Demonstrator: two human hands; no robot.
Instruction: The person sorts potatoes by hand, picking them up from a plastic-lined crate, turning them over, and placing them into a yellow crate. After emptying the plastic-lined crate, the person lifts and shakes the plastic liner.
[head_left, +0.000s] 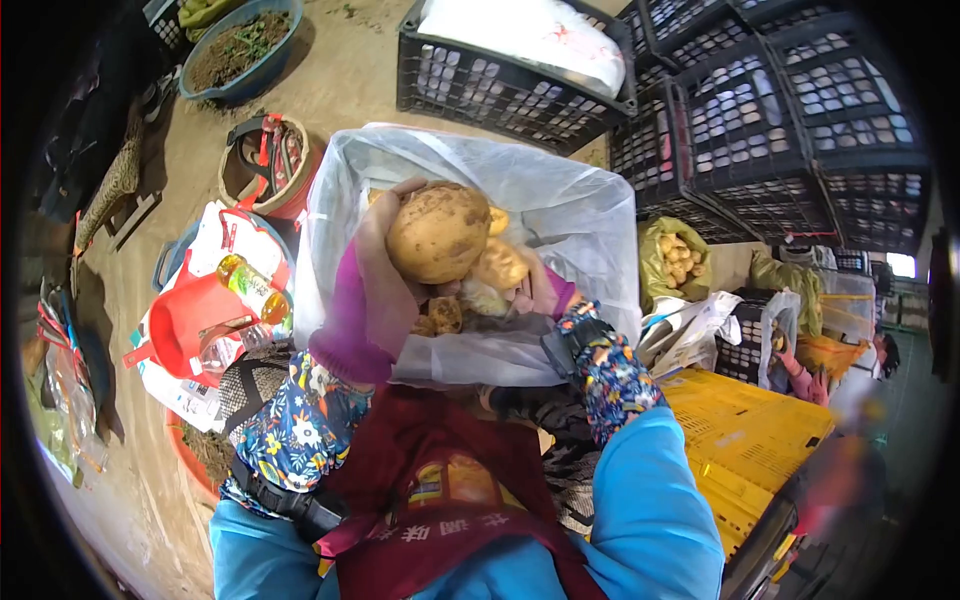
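Observation:
In front of me stands a box lined with a translucent white plastic bag (585,195). Over its middle, my left hand (375,245), in a pink fingerless glove, is closed around a large soil-marked potato (438,232). Lower in the box, my right hand (540,288), gloved the same way, has its fingers against a smaller yellow potato (500,265) and seems to grip it; part of the hand is hidden. Between my hands lie more potatoes (444,315), partly covered by the large one.
Black crates (500,105) stand ahead and are stacked at the right. A green sack of potatoes (678,265) sits right of the box, above a yellow crate (740,430). At left are a woven basket (300,190), a red basin (185,320) and a bottle (250,285).

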